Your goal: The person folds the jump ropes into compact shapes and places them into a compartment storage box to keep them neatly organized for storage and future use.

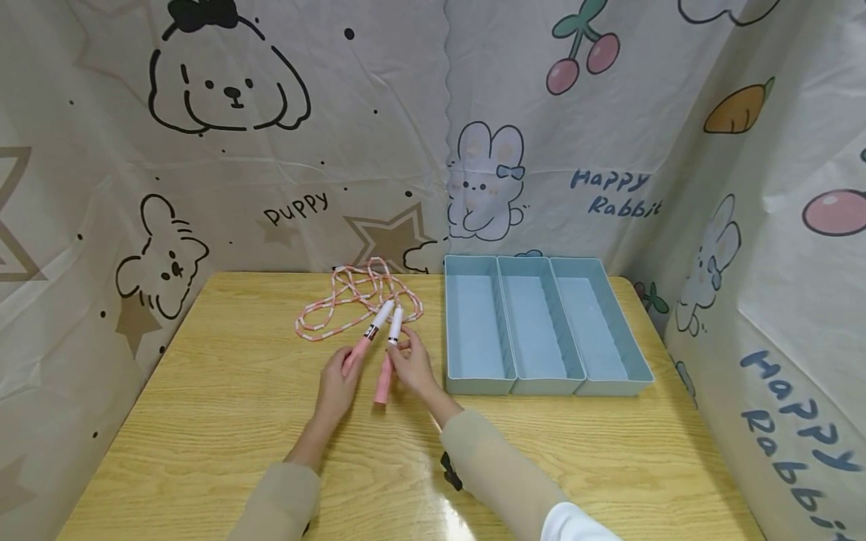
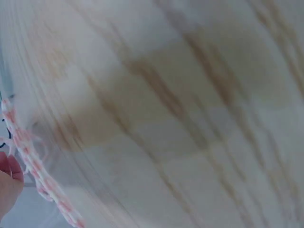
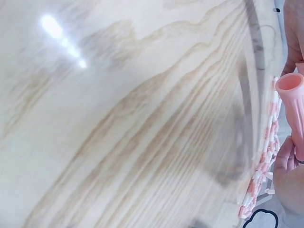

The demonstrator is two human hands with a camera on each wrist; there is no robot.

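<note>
A jump rope with pink and white beads (image 1: 312,337) lies in loose loops toward the back of the wooden table, its two pink-and-white handles side by side in front. My left hand (image 1: 336,383) grips the pink part of the left handle (image 1: 370,336), whose white tip points away from me. With thumb and fingers, my right hand (image 1: 414,366) pinches the right handle (image 1: 383,382) near its white section. Its hollow pink end (image 3: 290,85) faces the right wrist camera. In the left wrist view, fingers (image 2: 15,167) show at the left edge beside the beaded rope (image 2: 34,164).
To the right of the rope stands a light blue tray (image 1: 479,386) with three long compartments, close to the back edge. Printed cloth (image 1: 379,135) hangs behind the table (image 1: 223,421) and along both sides.
</note>
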